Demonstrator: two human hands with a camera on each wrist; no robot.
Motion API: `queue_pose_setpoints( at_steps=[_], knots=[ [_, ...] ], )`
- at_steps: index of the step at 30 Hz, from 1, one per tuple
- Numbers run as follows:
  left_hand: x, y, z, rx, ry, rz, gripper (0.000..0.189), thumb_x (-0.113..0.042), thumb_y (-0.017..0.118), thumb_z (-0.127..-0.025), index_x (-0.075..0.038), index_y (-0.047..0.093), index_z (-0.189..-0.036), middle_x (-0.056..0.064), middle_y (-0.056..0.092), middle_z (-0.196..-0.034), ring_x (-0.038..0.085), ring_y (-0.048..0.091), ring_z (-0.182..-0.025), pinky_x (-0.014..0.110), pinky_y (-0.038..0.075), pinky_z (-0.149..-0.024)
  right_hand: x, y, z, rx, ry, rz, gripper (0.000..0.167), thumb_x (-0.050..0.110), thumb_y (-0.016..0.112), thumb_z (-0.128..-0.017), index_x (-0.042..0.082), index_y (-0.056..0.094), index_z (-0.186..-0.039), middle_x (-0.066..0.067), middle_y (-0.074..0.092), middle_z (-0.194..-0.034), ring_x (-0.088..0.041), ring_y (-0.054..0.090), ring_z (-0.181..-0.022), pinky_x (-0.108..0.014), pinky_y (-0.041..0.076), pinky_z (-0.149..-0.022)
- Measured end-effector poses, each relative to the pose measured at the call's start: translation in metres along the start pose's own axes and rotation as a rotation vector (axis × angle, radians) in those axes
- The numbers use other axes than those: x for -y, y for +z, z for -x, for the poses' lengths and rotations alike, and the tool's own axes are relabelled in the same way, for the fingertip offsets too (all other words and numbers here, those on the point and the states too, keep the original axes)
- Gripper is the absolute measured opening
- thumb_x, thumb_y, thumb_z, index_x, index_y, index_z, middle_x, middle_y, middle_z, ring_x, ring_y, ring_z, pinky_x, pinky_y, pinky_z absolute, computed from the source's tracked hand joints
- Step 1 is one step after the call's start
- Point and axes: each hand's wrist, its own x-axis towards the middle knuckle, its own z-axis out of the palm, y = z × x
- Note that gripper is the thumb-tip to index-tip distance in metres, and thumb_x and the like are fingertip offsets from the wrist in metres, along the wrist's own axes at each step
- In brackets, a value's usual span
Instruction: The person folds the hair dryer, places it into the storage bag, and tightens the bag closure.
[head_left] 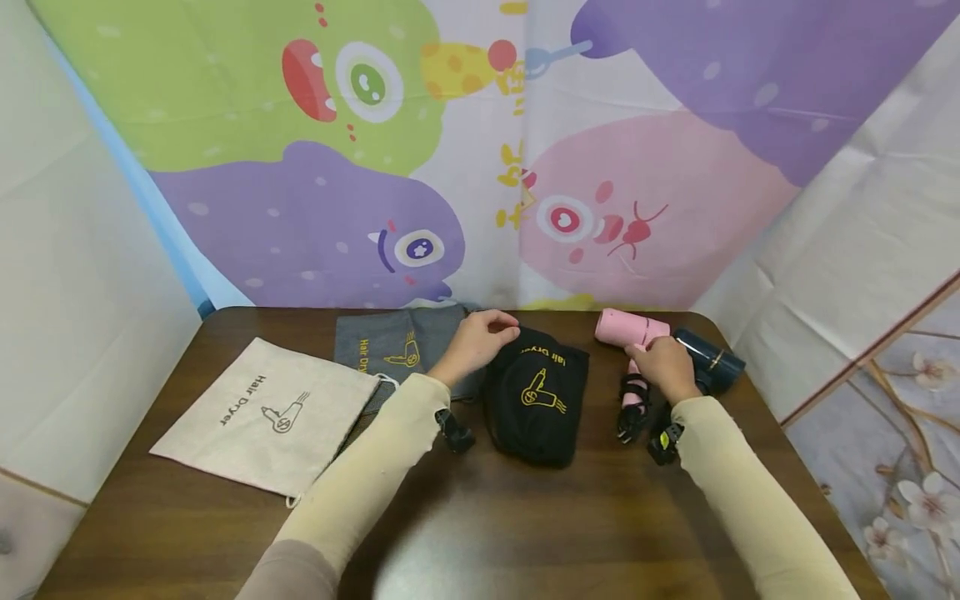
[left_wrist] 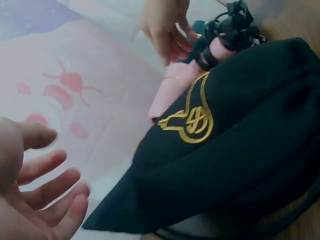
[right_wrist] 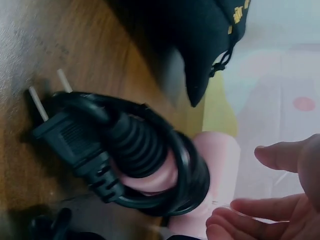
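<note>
My left hand (head_left: 480,343) hovers beside the top edge of a black drawstring bag (head_left: 540,425), its fingers loosely bent and apart. The bag bulges and carries a yellow hair dryer print; in the left wrist view a gap shows between the fingers (left_wrist: 55,182) and the cloth. Over on the right, my right hand (head_left: 667,367) is at a pink hair dryer (head_left: 619,327) lying on the table. Its thumb and fingers are spread, fingertips right at the dryer's barrel. A black cord (right_wrist: 187,175) with a two-pin plug (right_wrist: 70,145) is wound round the handle.
A dark blue hair dryer (head_left: 711,362) lies just right of the pink one. Left of the black bag, a grey bag (head_left: 450,329) lies flat, partly under a beige drawstring bag (head_left: 247,417). A cartoon-printed cloth (head_left: 480,150) hangs behind the brown table (head_left: 525,533).
</note>
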Motion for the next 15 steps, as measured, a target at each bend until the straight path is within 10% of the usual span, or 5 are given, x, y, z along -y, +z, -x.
queue_pose_setpoints(
  at_steps=[8, 15],
  knots=[
    [-0.004, 0.025, 0.0, 0.058, 0.142, -0.254, 0.057, -0.046, 0.052, -0.098, -0.014, 0.046, -0.145, 0.012, 0.039, -0.154, 0.032, 0.03, -0.146, 0.051, 0.026, -0.118, -0.003, 0.011, 0.002, -0.002, 0.01, 0.059, 0.051, 0.041, 0.059, -0.094, -0.006, 0.064, -0.075, -0.027, 0.066, -0.084, -0.038, 0.061, -0.078, -0.05, 0.05, -0.071],
    [-0.003, 0.03, 0.002, 0.13, 0.185, -0.432, 0.074, -0.059, 0.047, -0.095, -0.021, 0.026, -0.155, 0.014, 0.015, -0.163, 0.034, 0.002, -0.152, 0.057, 0.009, -0.121, -0.003, 0.024, 0.0, 0.114, 0.085, 0.065, 0.066, 0.052, 0.06, -0.091, -0.013, 0.059, -0.096, -0.026, 0.06, -0.087, -0.033, 0.059, -0.077, -0.047, 0.051, -0.072]
  ],
)
